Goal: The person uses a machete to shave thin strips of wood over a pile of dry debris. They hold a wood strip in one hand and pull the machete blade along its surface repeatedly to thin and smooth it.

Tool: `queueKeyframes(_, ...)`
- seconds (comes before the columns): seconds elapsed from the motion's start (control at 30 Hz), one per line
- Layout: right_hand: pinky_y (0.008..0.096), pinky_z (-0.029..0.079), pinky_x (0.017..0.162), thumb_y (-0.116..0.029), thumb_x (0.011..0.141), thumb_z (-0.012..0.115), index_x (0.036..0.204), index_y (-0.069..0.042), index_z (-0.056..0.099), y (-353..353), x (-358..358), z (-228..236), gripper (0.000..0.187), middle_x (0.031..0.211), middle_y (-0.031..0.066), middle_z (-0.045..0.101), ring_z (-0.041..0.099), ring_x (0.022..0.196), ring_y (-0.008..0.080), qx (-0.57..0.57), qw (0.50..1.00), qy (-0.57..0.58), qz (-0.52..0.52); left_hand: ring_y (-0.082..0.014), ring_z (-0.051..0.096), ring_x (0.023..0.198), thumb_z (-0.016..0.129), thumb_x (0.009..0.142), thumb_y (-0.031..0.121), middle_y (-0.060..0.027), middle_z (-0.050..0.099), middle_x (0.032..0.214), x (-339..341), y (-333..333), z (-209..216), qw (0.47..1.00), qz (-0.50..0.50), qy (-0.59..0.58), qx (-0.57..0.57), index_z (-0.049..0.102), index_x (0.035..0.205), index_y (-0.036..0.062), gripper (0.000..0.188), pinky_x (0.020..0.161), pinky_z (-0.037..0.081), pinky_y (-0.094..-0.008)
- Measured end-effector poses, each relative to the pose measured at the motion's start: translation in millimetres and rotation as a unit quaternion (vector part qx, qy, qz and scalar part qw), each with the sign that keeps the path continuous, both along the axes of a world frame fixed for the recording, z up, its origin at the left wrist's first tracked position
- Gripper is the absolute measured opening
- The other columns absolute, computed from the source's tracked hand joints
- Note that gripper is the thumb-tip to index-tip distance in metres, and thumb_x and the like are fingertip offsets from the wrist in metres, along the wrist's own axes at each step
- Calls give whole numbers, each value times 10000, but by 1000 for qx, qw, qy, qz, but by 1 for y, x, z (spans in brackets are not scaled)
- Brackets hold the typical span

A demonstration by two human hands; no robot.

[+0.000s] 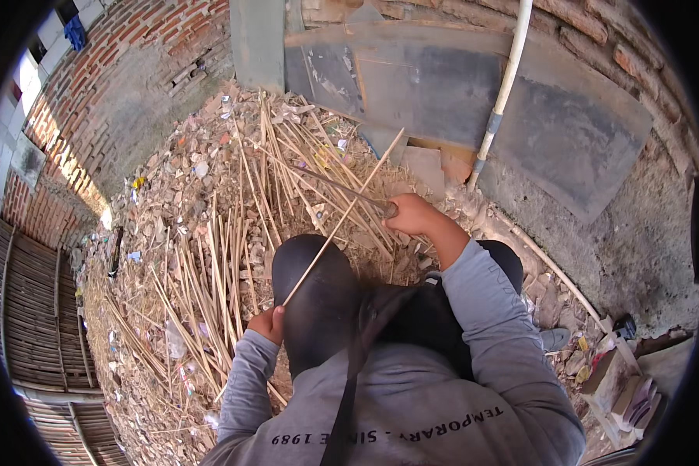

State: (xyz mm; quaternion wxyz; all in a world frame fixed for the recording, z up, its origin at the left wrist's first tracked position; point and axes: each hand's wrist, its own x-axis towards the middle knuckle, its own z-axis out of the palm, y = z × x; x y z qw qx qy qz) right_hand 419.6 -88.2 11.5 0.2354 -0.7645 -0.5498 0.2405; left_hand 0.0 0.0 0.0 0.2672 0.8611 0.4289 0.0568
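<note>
My left hand (pixel 268 325) is closed round the lower end of a long, thin bamboo strip (pixel 317 258) beside my left knee. The strip slants up and away to the right, over the knee. In my right hand (pixel 418 216) is the handle of a long-bladed knife (pixel 342 187), its dark blade pointing to the far left. Blade and strip cross just left of my right hand; whether the edge is biting into the strip is too small to tell. Many cut bamboo strips (pixel 217 272) lie on the ground ahead and to the left.
Rubble and litter (pixel 171 175) cover the ground. Dark sheet panels (pixel 443 93) lean on the brick wall ahead, with a white pipe (pixel 507 78) before them. A bamboo-slat panel (pixel 35 303) stands at the left. Assorted junk (pixel 625 396) lies at the lower right.
</note>
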Motion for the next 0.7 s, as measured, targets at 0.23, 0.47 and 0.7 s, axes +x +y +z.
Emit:
queueKeyframes(0.23,422,502,762,-318,733,736,984,-22,671,-7,-8,-3,394,858,205,667,645,846,360,20,1000,-13,21,-455,617,772,323,1010,452,-267,615,750,3,-2,8,1000,-13,0,-4,630,907,-19,573,699,465,-469)
queueKeyframes(0.47,443,505,769,-311,701,737,956,-54,684,-5,-20,8,366,864,195,671,644,863,378,34,996,-36,77,-461,610,776,343,1010,439,-263,611,751,0,-1,-1,1000,-12,-12,22,617,872,-13,546,689,464,-475)
queueKeyframes(0.7,430,501,761,-336,737,745,929,-39,667,-7,4,-1,362,866,202,663,637,855,377,46,999,-15,-23,-477,613,808,354,979,454,-268,637,803,5,-3,9,1000,3,18,4,649,929,47,506,724,486,-518)
